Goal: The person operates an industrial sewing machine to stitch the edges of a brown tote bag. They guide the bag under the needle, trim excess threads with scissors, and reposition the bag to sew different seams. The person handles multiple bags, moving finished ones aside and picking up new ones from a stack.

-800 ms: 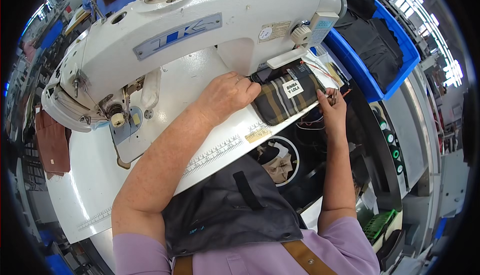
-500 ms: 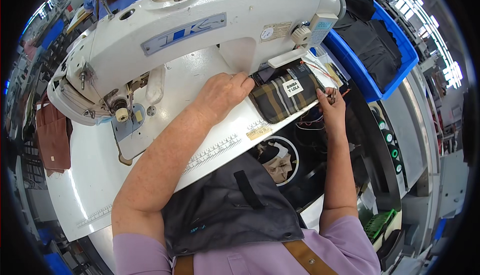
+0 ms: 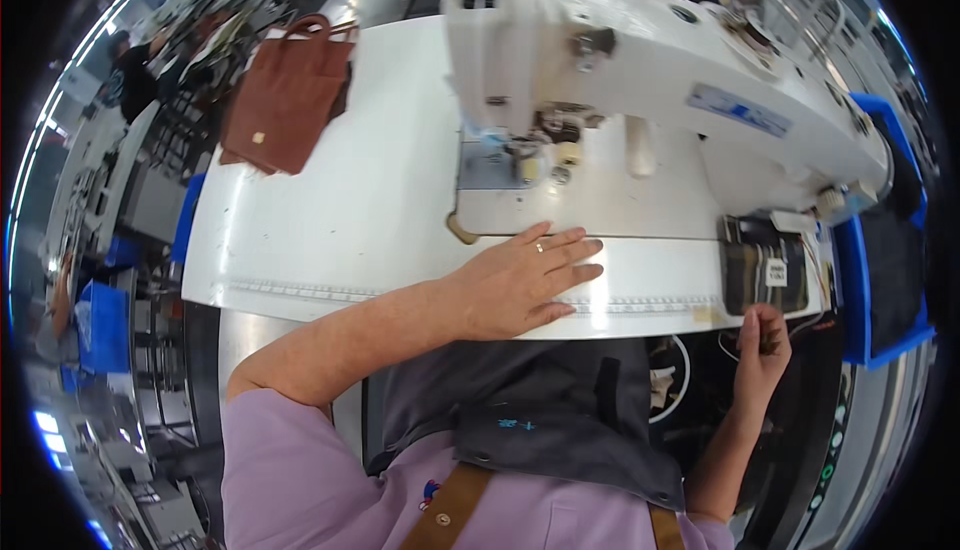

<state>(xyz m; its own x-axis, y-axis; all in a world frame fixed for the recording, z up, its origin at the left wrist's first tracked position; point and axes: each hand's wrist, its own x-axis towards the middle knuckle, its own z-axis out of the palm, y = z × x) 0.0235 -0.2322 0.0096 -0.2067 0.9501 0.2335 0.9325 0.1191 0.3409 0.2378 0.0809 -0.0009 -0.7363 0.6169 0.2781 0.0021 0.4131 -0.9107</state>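
Observation:
My left hand (image 3: 535, 285) lies on the white sewing table (image 3: 400, 170), fingers stretched and a ring on one of them. It holds nothing and rests in front of the sewing machine (image 3: 640, 35). My right hand (image 3: 765, 345) is at the table's front right edge, just below a dark plaid pouch (image 3: 752, 272) with a white label. Its thumb and fingers are curled together; whatever is between them is too small or hidden to make out. The machine's needle area (image 3: 545, 155) is blurred.
Brown handbag-shaped pieces (image 3: 290, 95) lie stacked at the table's far left. A blue crate (image 3: 890, 280) with dark material stands at the right. Along the front edge runs a printed ruler (image 3: 300, 291). Below the table is a white-rimmed bin (image 3: 684, 375).
My view has swung left. My left hand has moved away from the pouch and now lies flat before the machine. My right hand stays by the pouch's near edge.

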